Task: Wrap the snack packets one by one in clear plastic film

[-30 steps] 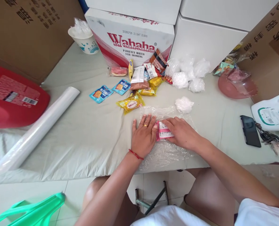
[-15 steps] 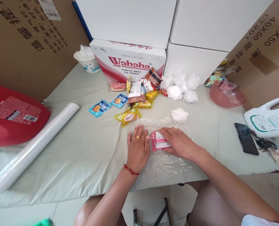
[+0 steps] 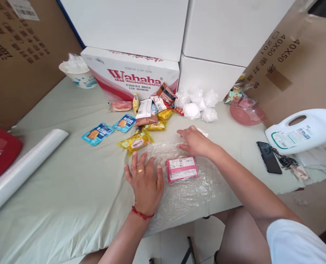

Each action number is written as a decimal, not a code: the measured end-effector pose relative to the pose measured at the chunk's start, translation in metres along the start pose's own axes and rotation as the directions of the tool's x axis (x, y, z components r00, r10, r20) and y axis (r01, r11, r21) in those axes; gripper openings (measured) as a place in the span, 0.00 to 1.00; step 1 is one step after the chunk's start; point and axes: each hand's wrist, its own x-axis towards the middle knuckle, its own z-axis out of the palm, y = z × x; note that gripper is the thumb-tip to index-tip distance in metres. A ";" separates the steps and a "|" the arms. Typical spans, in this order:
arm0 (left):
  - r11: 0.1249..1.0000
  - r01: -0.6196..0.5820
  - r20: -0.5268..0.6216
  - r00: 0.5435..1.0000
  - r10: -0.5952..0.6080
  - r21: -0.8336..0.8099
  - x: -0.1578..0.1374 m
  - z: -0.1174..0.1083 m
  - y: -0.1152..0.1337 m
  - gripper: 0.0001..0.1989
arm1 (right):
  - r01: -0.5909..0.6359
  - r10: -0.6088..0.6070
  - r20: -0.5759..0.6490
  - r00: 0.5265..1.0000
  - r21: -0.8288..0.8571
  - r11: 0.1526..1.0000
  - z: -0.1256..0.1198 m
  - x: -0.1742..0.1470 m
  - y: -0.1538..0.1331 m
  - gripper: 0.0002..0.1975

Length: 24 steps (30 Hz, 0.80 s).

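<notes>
A pink packet with a white printed label (image 3: 181, 169) lies flat on a sheet of crinkled clear plastic film (image 3: 198, 192) near the table's front edge. My left hand (image 3: 146, 181) rests with spread fingers on the film's left side, just left of the packet. Beyond the packet, my right hand (image 3: 196, 141) is apart from it, with fingers stretched to the left above the film's far edge. Nothing shows in its grasp. Behind this hand, a white plastic-wrapped bundle (image 3: 203, 132) is mostly hidden. The nearest snack is a yellow packet (image 3: 137, 142).
Several snack packets, two blue sachets (image 3: 98, 133) among them, and white bundles (image 3: 192, 110) lie before the Wahaba-style printed water carton (image 3: 135, 79). A film roll (image 3: 28, 167) lies left. At right are a pink bowl (image 3: 247, 113), a white jug (image 3: 303, 130) and a phone (image 3: 269, 157).
My right hand has left the pink packet and moved away from me, past it. My left hand stays flat on the film. The view has shifted to the right.
</notes>
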 end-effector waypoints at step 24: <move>0.842 -0.369 -0.075 0.926 0.370 -0.394 -0.039 -0.025 0.010 0.18 | 0.377 -0.370 -0.073 0.926 0.199 0.905 0.039 -0.095 -0.016 0.17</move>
